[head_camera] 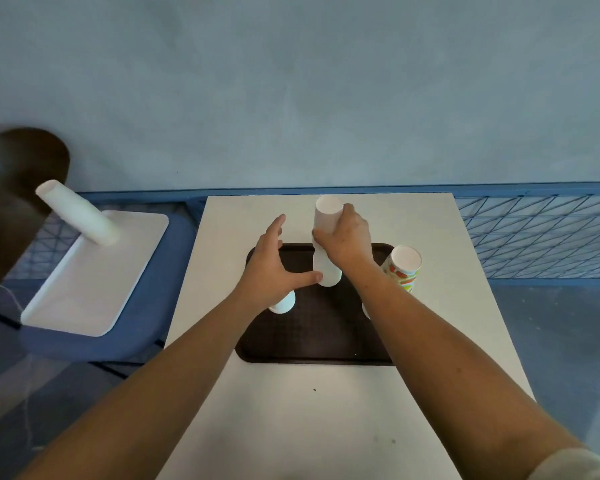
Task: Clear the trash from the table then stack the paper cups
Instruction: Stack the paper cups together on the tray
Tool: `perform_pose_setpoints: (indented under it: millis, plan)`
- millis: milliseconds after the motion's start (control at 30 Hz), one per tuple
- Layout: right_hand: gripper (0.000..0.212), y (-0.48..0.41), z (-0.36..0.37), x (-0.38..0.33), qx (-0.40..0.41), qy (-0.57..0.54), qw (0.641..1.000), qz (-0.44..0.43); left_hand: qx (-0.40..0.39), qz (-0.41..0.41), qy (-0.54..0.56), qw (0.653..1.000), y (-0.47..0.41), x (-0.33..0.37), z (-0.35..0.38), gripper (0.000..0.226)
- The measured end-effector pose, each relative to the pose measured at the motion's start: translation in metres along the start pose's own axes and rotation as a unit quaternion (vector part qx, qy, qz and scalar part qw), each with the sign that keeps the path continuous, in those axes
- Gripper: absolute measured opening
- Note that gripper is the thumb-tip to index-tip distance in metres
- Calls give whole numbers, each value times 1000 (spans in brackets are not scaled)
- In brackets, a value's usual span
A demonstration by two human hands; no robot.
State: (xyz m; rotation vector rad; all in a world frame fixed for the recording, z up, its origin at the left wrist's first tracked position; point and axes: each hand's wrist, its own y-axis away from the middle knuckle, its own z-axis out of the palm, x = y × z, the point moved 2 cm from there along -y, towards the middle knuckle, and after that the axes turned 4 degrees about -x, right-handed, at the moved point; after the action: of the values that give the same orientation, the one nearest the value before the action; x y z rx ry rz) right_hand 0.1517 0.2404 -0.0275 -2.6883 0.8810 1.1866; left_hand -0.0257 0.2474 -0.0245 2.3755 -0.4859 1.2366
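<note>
My right hand [345, 239] has its grip closed around the middle of a tall stack of white paper cups [325, 244], which stands upside down on the dark tray [312, 337] on the bench [326, 410]. My left hand [271, 268] is open, fingers spread, and only the thumb tip touches the stack low down, just under my right grip. Under my left palm stands a single white cup [284, 304], partly hidden. To the right of my right grip, near it, stands a stack of patterned cups [403, 268] at the tray's edge. Another white cup [365, 310] is mostly hidden behind my right forearm.
</note>
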Motion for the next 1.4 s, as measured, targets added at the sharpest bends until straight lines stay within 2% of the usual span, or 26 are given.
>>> perform_pose_setpoints:
  millis: [100,200,333,400,567,800,1067,1400]
  plan:
    - [69,2,10,8,-27,3,999,31,0,6,0,1000,13,3,-6,127]
    - [91,10,16,12,-46,-16,998,44,9,14,5,1000,28,4,-15,124]
    - [101,41,16,14,5,-21,999,-41,31,21,10,999,55,1,-21,119]
    - [99,63,13,11,24,-25,996,-80,49,24,7,998,72,-4,-26,114]
    - [84,123,15,-2,5,-35,990,-138,86,14,44,995,116,-31,-45,95]
    - [59,192,61,-26,-13,-55,988,-141,109,-23,122,986,173,-104,-94,63]
    - [50,263,156,-103,-38,-43,987,-148,126,-5,124,984,213,-168,-208,60]
    - [61,267,221,-192,-83,-26,973,-214,194,-9,122,973,208,-199,-309,56]
